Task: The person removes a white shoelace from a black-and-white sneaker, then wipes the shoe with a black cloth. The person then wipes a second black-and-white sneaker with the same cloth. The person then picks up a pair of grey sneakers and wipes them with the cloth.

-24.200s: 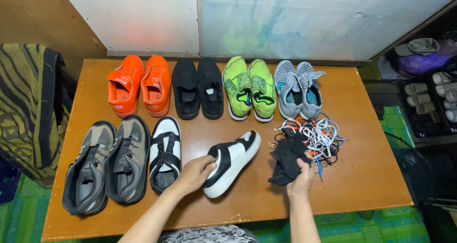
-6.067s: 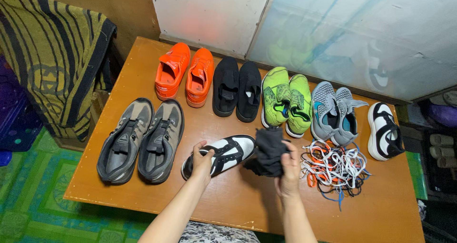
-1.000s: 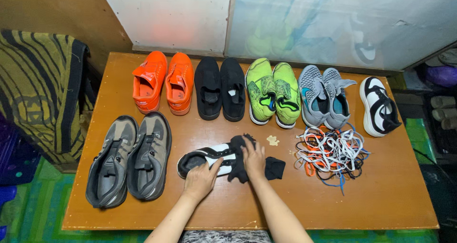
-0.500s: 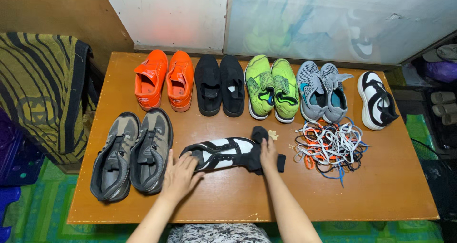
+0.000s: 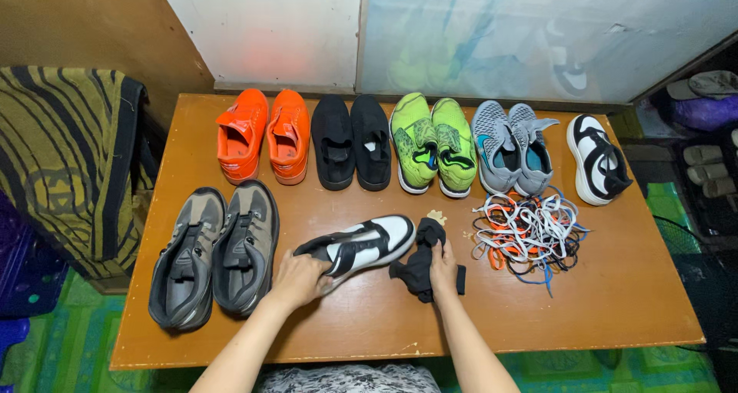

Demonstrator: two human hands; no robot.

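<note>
A black and white shoe (image 5: 367, 242) lies on its side near the front middle of the wooden table (image 5: 600, 301). My left hand (image 5: 298, 278) grips its heel end. My right hand (image 5: 443, 259) presses a crumpled black cloth (image 5: 420, 261) against the shoe's toe. The matching black and white shoe (image 5: 596, 158) stands at the far right of the back row.
The back row holds orange shoes (image 5: 265, 135), black shoes (image 5: 354, 141), green shoes (image 5: 432, 143) and grey shoes (image 5: 510, 147). A grey-brown pair (image 5: 214, 251) sits at front left. A tangle of laces (image 5: 526, 231) lies to the right. A striped fabric (image 5: 65, 162) hangs left of the table.
My right hand with the black cloth has slid from the middle of the shoe to its toe. My left hand has stayed on the heel, and the shoe has turned slightly.
</note>
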